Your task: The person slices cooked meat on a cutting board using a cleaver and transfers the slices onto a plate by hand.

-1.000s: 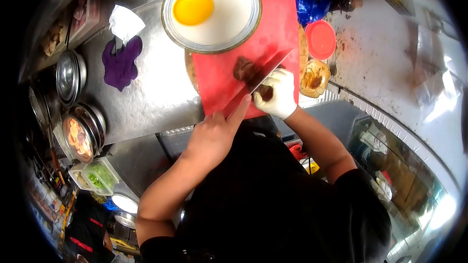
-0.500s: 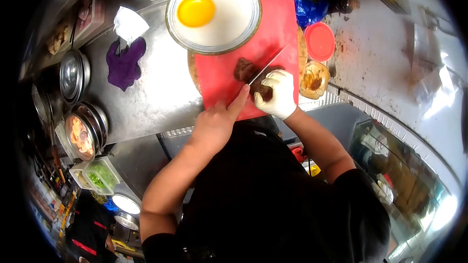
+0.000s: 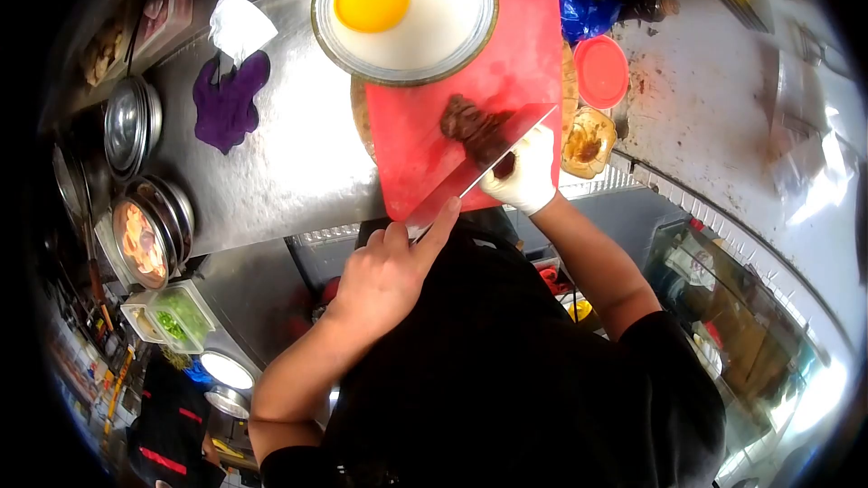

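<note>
My left hand [image 3: 384, 276] is bare and closed round the handle of a long kitchen knife [image 3: 443, 199], its index finger stretched along the blade. The blade slants across the red cutting board [image 3: 402, 126], beside dark brown cooked meat [image 3: 466, 119] cut in slices. My right hand [image 3: 526, 183], in a white glove, is curled on the remaining dark piece at the board's right edge; the blade partly hides its fingers. Beyond the meat, a white plate [image 3: 452, 23] with a blue-grey rim overlaps the board and carries a smooth yellow oval [image 3: 372, 1].
A purple cloth [image 3: 231, 104] and white tissue [image 3: 241, 27] lie left on the steel counter [image 3: 303, 145]. Stacked metal bowls [image 3: 131, 131] stand farther left. A red round lid [image 3: 601, 72] and a stained tan dish [image 3: 588, 143] sit right. Another person [image 3: 172, 425] is at lower left.
My left hand has drawn the knife back toward my body, and the blade now lies lower and farther right, over the gloved fingers. The slices look more spread out. The view has shifted slightly.
</note>
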{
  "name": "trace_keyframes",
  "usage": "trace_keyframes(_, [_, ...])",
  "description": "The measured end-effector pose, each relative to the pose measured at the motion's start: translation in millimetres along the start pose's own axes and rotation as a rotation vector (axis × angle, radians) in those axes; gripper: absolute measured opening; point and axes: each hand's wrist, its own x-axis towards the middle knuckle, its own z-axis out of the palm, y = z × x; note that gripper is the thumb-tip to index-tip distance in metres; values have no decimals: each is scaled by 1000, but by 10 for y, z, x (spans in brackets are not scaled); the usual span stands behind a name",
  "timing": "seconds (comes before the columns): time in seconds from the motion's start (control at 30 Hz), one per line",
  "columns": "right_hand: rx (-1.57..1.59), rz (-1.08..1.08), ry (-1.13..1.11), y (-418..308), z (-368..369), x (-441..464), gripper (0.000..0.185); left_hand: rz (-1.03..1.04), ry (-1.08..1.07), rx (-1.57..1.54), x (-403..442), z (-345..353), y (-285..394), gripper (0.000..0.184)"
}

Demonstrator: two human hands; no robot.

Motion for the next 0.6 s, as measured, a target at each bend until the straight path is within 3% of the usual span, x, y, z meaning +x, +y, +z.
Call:
trace_keyframes(0.33, [4, -7, 26, -27, -5, 35, 15, -11, -57, -17, -14, -76, 22, 89])
trace_keyframes(0.6, [31, -7, -6, -19, -71, 35, 16, 21, 35, 18, 111, 78, 9, 90])
